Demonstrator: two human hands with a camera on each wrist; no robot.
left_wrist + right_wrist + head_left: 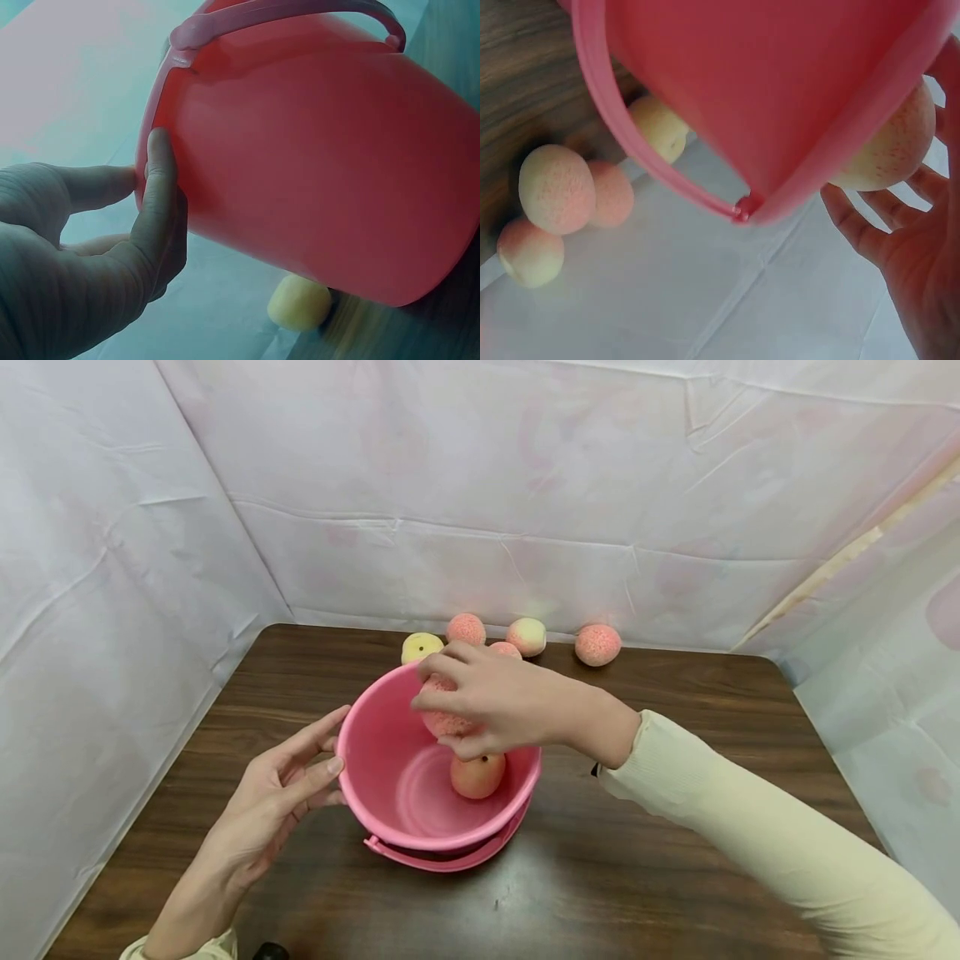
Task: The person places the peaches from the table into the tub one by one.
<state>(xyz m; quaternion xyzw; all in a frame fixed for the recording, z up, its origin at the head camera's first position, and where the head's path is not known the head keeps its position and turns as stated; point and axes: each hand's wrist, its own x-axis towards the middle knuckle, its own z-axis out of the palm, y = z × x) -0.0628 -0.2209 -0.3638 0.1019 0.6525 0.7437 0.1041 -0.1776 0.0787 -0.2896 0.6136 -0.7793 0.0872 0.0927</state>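
Observation:
A pink bucket [397, 760] stands on the table, its handle [450, 862] hanging down on the near side. My left hand [262, 802] holds the bucket's left rim; in the left wrist view its thumb is at the edge and its fingers lie along the outer wall. Over the bucket's mouth, my right hand [498, 702] grips a speckled pink peach [444, 710], seen pale yellow and pink in the right wrist view. Inside, an orange-pink round fruit [476, 779] lies on the bottom at the right, partly covered by the right hand.
Behind the bucket sit a yellow fruit [422, 647], a pink peach [466, 629], another partly hidden peach [506, 649] and a pale yellow-pink one [527, 637]. One more peach [597, 645] lies farther right, near the back edge of the wooden table [675, 827]. White sheeting [480, 485] surrounds the table.

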